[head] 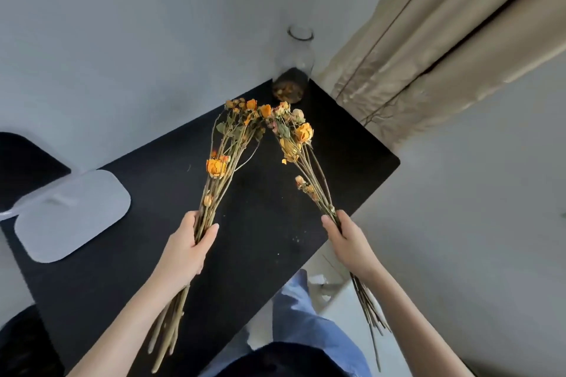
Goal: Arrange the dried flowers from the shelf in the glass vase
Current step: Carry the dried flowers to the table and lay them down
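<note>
Dried left rose bunch (216, 167) aimed 1 o'clock, right rose bunch (303, 133) 11 o'clock (blooms meeting), left hand (186, 249), right hand (347, 240) clenching stems

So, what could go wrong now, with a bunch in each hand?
The glass vase has a narrow neck and stands at the far corner of the table; pushing a full bunch in might tip it. The dried heads of the left bunch and right bunch lean together and may tangle or shed.

Black table (263, 223) against pale grey wall (137, 24), beige curtain (428, 40) alongside.
</note>
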A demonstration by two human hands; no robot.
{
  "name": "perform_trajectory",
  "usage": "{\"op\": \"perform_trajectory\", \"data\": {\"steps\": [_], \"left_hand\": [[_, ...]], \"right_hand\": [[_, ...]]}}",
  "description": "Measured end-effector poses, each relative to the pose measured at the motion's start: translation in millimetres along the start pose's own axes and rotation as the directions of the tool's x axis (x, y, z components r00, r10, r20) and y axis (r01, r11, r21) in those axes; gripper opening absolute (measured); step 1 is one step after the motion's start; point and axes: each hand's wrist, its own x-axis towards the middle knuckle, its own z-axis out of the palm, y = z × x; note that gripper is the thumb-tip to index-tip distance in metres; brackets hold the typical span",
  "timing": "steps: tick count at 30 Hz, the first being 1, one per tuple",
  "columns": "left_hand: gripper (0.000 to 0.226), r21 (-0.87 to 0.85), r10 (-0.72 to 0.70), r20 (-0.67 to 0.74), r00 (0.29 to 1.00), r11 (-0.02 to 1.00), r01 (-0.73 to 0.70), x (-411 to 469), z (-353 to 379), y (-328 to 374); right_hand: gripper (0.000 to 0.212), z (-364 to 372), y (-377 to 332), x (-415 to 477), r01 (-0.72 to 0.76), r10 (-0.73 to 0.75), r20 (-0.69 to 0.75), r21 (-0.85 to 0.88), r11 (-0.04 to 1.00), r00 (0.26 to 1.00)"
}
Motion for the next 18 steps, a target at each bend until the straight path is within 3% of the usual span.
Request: {"op": "perform_trajectory", "data": {"steps": [5,9,14,18], "left_hand": [[0.018,-0.071,-0.04,-0.105,0.994,0.997,0.033,46.3,33.3,33.6],[0.017,-0.207,-0.165,-0.168,0.972,0.97,0.129,79.2,77.5,58.5],[0.019,-0.423,-0.339,-0.25,0.907,0.881,0.212,117.2,138.3,90.7],[0.019,-0.534,-0.404,-0.321,0.857,0.824,0.189,147.7,174.8,115.1]], "right_hand": [[0.023,-28.8,-14.0,76.8,0.038,-0.035,0.11,-0.03,0.999,0.993],[0.022,-56.7,-20.5,133.4,0.096,-0.084,0.23,-0.044,0.994,0.97],[0.013,-74.0,-24.7,185.7,0.15,-0.119,0.381,-0.054,0.987,0.917],[0.016,-69.2,-26.2,217.7,0.207,-0.147,0.425,-0.099,0.973,0.893]]}}
